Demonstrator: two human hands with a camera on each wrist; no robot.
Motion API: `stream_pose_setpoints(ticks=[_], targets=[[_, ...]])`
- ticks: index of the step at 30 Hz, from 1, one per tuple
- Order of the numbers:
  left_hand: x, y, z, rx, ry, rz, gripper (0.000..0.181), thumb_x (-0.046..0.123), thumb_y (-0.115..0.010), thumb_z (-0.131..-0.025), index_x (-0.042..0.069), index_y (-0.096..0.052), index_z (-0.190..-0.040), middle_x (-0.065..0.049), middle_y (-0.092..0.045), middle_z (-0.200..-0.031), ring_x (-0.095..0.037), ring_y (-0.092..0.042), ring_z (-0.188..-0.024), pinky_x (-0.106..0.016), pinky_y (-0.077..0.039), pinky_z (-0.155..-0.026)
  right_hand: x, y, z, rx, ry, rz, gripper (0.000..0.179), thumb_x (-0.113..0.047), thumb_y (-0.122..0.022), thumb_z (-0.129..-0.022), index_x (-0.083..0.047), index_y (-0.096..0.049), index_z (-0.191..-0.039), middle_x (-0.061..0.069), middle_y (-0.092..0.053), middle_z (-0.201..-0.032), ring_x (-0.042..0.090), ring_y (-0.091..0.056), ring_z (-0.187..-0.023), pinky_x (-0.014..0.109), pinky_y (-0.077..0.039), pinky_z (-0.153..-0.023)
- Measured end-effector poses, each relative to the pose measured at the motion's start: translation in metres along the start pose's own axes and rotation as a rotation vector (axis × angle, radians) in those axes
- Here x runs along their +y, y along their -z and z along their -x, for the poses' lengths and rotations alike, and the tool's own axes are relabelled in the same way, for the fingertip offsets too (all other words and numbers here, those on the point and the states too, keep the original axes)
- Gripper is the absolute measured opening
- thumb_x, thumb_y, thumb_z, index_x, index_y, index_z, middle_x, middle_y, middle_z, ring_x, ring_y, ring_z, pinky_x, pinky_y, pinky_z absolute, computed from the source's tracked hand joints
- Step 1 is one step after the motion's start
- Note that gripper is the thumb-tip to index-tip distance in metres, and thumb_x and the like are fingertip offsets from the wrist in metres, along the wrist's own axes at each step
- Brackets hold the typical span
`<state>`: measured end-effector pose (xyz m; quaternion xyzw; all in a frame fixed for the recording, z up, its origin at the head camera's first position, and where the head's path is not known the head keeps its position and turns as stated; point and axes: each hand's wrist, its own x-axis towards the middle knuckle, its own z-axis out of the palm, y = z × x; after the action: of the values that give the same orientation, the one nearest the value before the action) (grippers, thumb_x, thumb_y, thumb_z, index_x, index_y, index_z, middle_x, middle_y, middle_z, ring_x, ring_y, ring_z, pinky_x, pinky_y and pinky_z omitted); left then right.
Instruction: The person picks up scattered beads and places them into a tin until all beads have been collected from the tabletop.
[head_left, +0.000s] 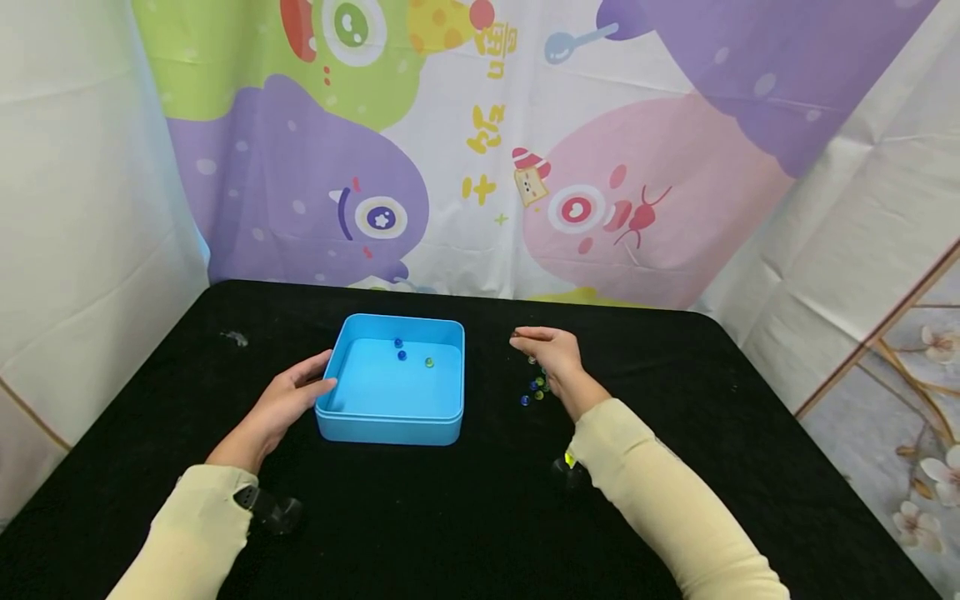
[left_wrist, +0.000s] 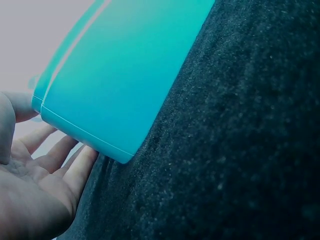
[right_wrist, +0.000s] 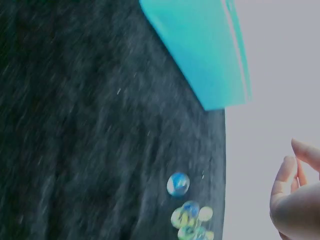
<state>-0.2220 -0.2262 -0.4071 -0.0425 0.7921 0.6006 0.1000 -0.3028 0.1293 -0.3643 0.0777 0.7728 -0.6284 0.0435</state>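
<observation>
A light blue square box (head_left: 390, 429) without a lid stands on the black table, with two dark blue marbles (head_left: 402, 356) and one yellow-green marble (head_left: 429, 362) inside. My left hand (head_left: 281, 404) grips its left wall, thumb at the rim and fingers along the outside, as the left wrist view (left_wrist: 45, 170) also shows. To the right of the box, my right hand (head_left: 551, 354) is raised with thumb and fingertips together, pinching a small dark marble (head_left: 515, 334) that is mostly hidden. Several blue, green and clear marbles (head_left: 539, 395) lie below that hand, partly covered by it.
The black cloth (head_left: 420, 525) covers the table. A crumpled clear scrap (head_left: 237, 338) lies at the back left. Behind the table hangs a cartoon-printed curtain (head_left: 465, 233). In the right wrist view, a blue marble (right_wrist: 178, 184) sits slightly apart from the cluster.
</observation>
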Motion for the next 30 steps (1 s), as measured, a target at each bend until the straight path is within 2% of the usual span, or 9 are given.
stream_pose_setpoints(ticks=[7, 21, 30], targets=[[0.001, 0.001, 0.000, 0.002, 0.008, 0.006, 0.064, 0.028, -0.048, -0.097, 0.012, -0.016, -0.150, -0.020, -0.013, -0.152, -0.041, -0.018, -0.135, -0.058, -0.022, -0.105, -0.011, -0.024, 0.001, -0.019, 0.051, 0.003, 0.027, -0.011, -0.073, -0.080, -0.005, -0.070, -0.106, 0.007, -0.066, -0.110, 0.021, -0.059, -0.097, 0.039, -0.040, -0.099], [0.000, 0.000, 0.000, 0.006, 0.000, 0.005, 0.065, 0.029, -0.049, -0.097, 0.011, -0.016, -0.150, -0.021, -0.014, -0.152, -0.042, -0.019, -0.135, -0.059, -0.023, -0.104, -0.029, -0.059, 0.006, -0.037, 0.062, -0.001, 0.025, -0.014, -0.075, -0.079, -0.008, -0.072, -0.103, 0.001, -0.068, -0.103, 0.020, -0.060, -0.095, 0.037, -0.044, -0.095], [0.000, 0.000, 0.002, 0.001, -0.023, 0.013, 0.064, 0.027, -0.049, -0.097, 0.009, -0.017, -0.149, -0.022, -0.015, -0.151, -0.041, -0.020, -0.134, -0.058, -0.022, -0.105, -0.033, -0.079, 0.011, -0.057, 0.072, -0.063, 0.020, -0.012, -0.075, -0.079, -0.007, -0.072, -0.098, 0.003, -0.068, -0.100, 0.020, -0.061, -0.094, 0.037, -0.046, -0.093]])
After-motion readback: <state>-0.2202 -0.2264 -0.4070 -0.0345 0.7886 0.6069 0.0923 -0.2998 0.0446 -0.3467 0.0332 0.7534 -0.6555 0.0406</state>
